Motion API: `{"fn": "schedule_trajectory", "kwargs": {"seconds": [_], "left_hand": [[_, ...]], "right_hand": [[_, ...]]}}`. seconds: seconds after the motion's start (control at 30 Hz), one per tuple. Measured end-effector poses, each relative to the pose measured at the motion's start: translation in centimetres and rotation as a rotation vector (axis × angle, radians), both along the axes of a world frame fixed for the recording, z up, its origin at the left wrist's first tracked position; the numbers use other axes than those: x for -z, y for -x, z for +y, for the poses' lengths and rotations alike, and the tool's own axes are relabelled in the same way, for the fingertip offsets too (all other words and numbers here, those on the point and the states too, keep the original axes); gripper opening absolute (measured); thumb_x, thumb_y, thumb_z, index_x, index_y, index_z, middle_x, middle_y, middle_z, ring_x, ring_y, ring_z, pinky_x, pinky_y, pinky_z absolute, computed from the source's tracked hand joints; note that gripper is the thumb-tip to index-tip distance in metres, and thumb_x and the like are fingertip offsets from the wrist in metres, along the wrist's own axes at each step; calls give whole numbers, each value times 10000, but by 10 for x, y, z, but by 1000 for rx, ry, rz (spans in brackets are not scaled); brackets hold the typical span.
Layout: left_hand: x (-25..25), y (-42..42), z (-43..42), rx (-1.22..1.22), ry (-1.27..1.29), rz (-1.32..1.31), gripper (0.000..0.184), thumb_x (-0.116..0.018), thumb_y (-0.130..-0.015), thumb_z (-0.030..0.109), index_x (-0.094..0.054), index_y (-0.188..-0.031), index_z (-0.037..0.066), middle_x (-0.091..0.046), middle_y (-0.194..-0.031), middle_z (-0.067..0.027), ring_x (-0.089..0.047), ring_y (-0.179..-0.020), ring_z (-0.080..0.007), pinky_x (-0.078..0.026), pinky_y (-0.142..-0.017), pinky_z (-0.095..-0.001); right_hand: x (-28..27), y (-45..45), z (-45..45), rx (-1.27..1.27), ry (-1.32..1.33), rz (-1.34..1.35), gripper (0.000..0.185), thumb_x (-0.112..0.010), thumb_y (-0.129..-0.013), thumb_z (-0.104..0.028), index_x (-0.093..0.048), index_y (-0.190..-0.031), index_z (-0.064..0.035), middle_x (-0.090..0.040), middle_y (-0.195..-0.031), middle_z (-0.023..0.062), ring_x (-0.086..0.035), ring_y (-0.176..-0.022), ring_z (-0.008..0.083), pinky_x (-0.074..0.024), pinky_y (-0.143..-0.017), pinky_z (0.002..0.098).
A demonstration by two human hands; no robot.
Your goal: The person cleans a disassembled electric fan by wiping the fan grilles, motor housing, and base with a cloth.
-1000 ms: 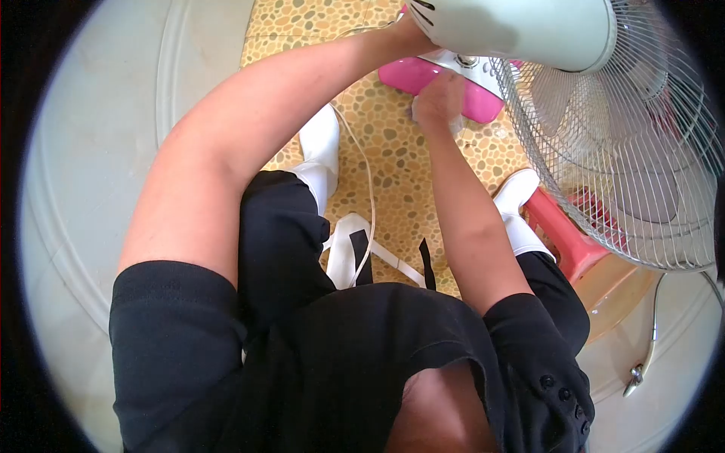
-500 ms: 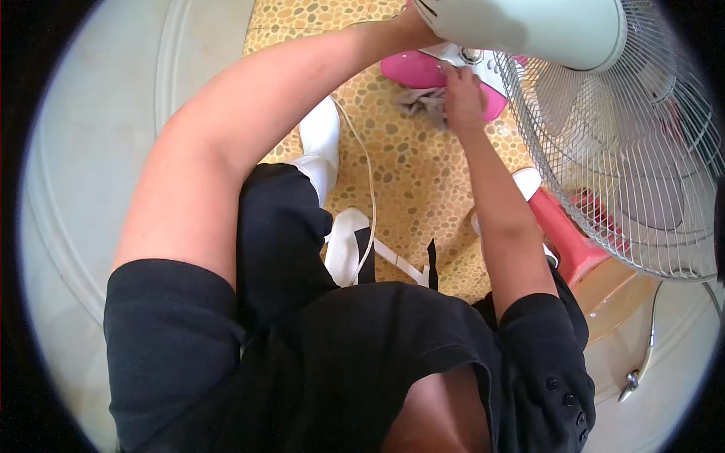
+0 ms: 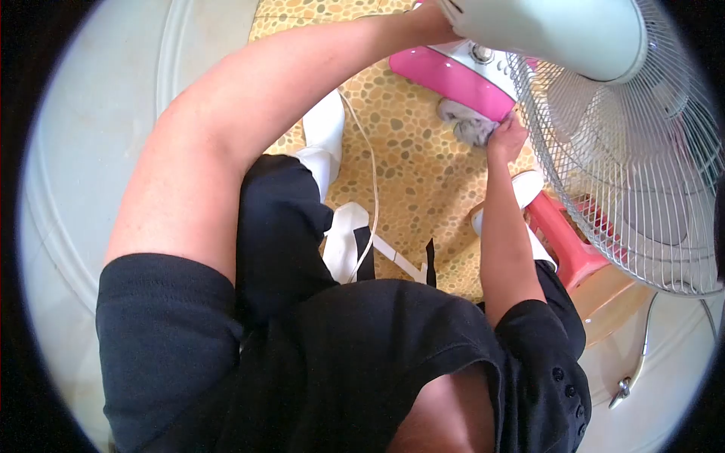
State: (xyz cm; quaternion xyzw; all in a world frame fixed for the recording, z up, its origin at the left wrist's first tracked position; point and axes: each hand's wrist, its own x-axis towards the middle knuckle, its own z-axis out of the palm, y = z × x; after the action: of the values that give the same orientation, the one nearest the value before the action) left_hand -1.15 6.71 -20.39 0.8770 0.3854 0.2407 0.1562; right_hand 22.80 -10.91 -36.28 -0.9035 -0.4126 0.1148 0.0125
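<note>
A standing electric fan has a pale green motor housing, a wire cage and a pink-and-white panel with a knob lower down. My left hand reaches the back of the housing; its fingers are hidden there, so its grip does not show. At the lower right corner of the pink panel, my right hand is closed on a crumpled grey cloth. The cloth hangs against the panel's lower edge.
Below is a pebble-patterned floor. A white cord runs past my white boot. A red plastic stool and a tan basin stand at the right. Large pale curved surfaces flank me.
My right hand has moved down and right from the panel's face near the knob to its lower right corner, bringing the cloth along. My left hand stays at the fan housing.
</note>
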Motion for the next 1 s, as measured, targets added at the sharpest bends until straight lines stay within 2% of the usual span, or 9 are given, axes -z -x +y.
{"fn": "schedule_trajectory", "kwargs": {"seconds": [0.07,0.17,0.27,0.37,0.47,0.57,0.67,0.87,1.0], "left_hand": [[-1,-1,-1,0,6,3,457,-620,-887,308,-508,-1292,130,-541,-1267,-69,-525,-1126,-203,-469,-902,-365],[-1,-4,0,-3,2,-5,456,-619,-888,308,-508,-1293,130,-540,-1269,-70,-524,-1127,-203,-469,-901,-365],[-2,-3,-1,-12,6,-7,455,-617,-889,308,-507,-1294,131,-539,-1270,-70,-524,-1128,-202,-469,-901,-366],[0,-2,-1,-23,19,-16,455,-616,-890,308,-507,-1294,131,-538,-1272,-70,-523,-1129,-202,-470,-900,-366],[-2,-1,-1,-25,21,-17,454,-615,-891,308,-506,-1295,131,-537,-1274,-70,-523,-1130,-202,-470,-900,-367],[-1,-1,0,-16,28,-19,453,-613,-892,308,-506,-1295,131,-536,-1275,-70,-522,-1131,-201,-470,-900,-367],[-3,-4,3,2,20,-18,453,-612,-893,308,-505,-1296,132,-535,-1277,-70,-521,-1132,-201,-471,-899,-368],[-2,-2,1,43,17,-13,452,-609,-895,307,-504,-1297,132,-533,-1280,-70,-520,-1135,-201,-471,-899,-368],[-3,-5,1,106,-7,-12,451,-607,-896,307,-503,-1298,133,-532,-1283,-71,-520,-1136,-200,-472,-898,-369]], "right_hand": [[-35,32,10,96,-150,266,226,-535,-887,-210,-650,-1078,-172,-632,-948,145,-595,-868,331,-475,-775,433],[-34,49,12,-105,-555,399,222,-545,-885,-169,-642,-1075,-107,-621,-988,128,-574,-939,307,-453,-839,402],[-13,43,16,-321,-542,185,244,-568,-864,-173,-605,-1100,-123,-627,-1034,88,-578,-971,292,-483,-778,420],[-16,51,14,-426,-464,112,262,-560,-862,-150,-560,-1124,-152,-568,-1072,84,-531,-1049,294,-461,-833,420],[-43,77,25,-236,-138,107,265,-565,-846,-136,-541,-1109,-111,-554,-1062,105,-538,-1035,307,-452,-855,418],[-10,82,37,-429,-246,70,260,-568,-827,-139,-529,-1058,-25,-547,-1069,157,-535,-1024,324,-457,-835,434],[-29,111,49,-299,-175,179,288,-556,-827,-131,-508,-1044,53,-534,-1071,208,-534,-1009,345,-454,-834,453],[-19,180,65,-308,-272,294,291,-517,-834,-94,-510,-1069,79,-522,-1064,193,-546,-945,390,-481,-819,446],[-12,227,74,-342,-350,183,326,-522,-853,-128,-512,-1114,68,-544,-1053,169,-565,-947,354,-514,-796,451]]}}
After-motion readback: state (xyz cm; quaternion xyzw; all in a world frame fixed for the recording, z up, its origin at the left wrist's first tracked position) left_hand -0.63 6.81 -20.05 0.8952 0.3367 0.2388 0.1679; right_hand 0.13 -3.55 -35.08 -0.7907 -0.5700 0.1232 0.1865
